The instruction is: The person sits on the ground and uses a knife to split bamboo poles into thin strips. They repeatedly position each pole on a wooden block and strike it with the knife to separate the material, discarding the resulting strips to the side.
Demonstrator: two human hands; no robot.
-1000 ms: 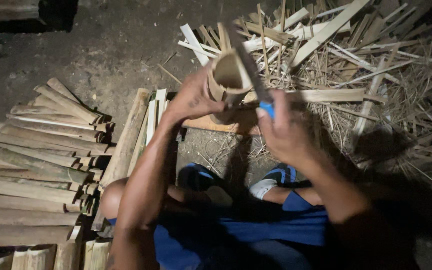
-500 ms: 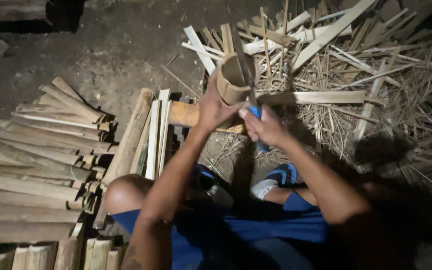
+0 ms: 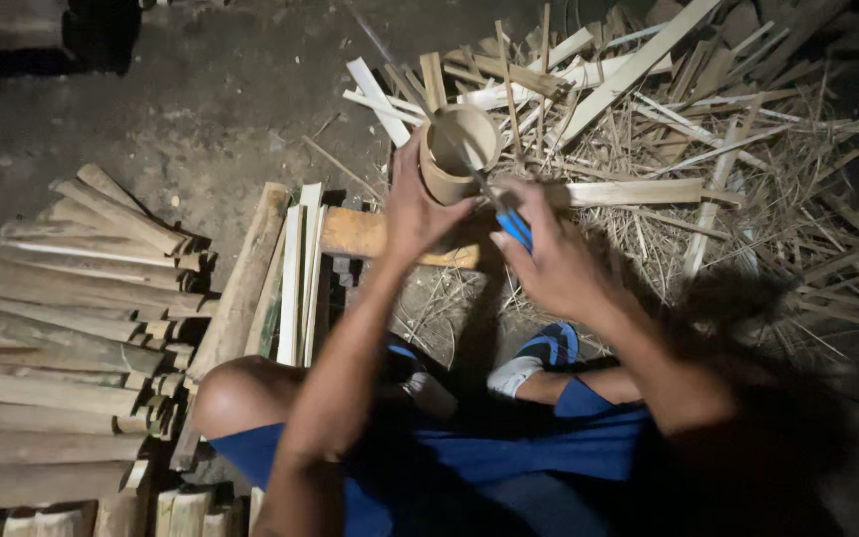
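The person's left hand [image 3: 420,214] has its fingers wrapped around the side of a short bamboo tube [image 3: 457,151], gripping it upright with its open end facing the camera. The right hand [image 3: 549,261] is clenched on the blue handle of a knife [image 3: 494,204], whose thin blade lies across the tube's rim and points into the hollow. Compared with a second ago, the right hand has dropped from above the tube to just beside it, and the blade now rests at the rim instead of being hidden behind the hand (the tube itself has hardly moved), so the cutting edge appears set against the bamboo wall, ready to bite. The tube stands over a wooden block [image 3: 370,235] on the ground between the person's knees. Further out, a stack of split bamboo slats [image 3: 72,328] lies to the left, and a heap of strips and shavings [image 3: 708,149] spreads to the right. The person sits in blue shorts [image 3: 509,467], one shoe [image 3: 534,360] showing below the hands.
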